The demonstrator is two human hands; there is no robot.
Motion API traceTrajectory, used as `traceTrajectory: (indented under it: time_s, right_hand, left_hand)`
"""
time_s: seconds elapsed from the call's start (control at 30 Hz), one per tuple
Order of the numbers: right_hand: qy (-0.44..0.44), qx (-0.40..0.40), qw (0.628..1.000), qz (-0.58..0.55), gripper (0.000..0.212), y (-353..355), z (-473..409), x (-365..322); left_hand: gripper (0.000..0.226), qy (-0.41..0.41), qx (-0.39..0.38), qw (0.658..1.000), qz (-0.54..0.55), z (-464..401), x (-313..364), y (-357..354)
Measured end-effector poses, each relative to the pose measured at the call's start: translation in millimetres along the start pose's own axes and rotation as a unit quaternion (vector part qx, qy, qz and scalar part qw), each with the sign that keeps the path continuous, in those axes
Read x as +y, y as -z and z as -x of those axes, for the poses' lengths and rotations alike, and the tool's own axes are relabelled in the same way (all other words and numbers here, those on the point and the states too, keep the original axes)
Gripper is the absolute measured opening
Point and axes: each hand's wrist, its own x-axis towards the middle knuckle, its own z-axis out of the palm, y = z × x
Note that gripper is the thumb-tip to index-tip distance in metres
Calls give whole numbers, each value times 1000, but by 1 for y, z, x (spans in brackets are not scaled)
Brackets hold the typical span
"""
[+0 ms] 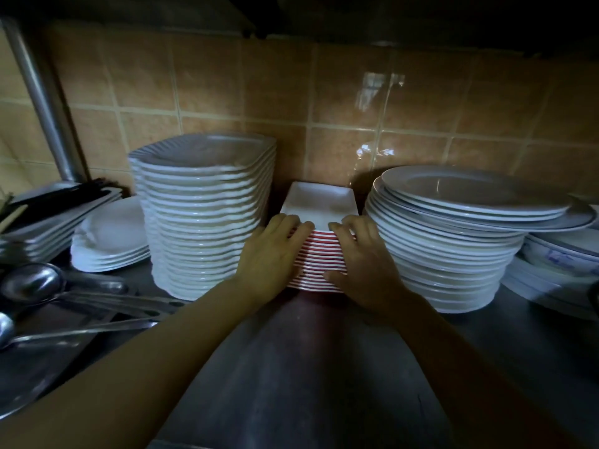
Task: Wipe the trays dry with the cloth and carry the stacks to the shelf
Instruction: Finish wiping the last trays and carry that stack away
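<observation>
A stack of small rectangular trays (319, 202), white inside with red edges, stands on the metal shelf (291, 367) against the tiled wall. My left hand (272, 254) lies flat against the stack's left front side with straight fingers. My right hand (359, 257) presses the right front side, fingers over the top edge and thumb low near the bottom tray. No cloth is in view.
A tall stack of white square plates (204, 215) stands close on the left, a stack of round plates (453, 241) close on the right. Further left are low white plates (110, 241), flat trays (55, 218) and metal ladles (32, 283). Patterned bowls (564, 251) sit far right.
</observation>
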Motion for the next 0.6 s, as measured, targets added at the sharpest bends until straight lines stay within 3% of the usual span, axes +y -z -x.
traceTrajectory:
  time_s: [0.13,0.3,0.37,0.47,0.6]
  right_hand:
    - [-6,26,999,-45,86,17,11,-14]
    - [-10,87,988,-129,72,30,23,-60]
    - [0,57,986,-154,66,33,30,-89]
    - [7,57,949,-311,61,34,43,-144]
    - [79,-16,928,-364,58,26,53,-238]
  left_hand:
    - [85,62,11,993,100,24,7,24]
    - [73,151,34,965,211,77,9,64]
    - [70,202,31,949,239,108,3,77]
    - [60,299,24,910,288,163,-16,96]
    - [43,408,23,860,307,247,-55,128]
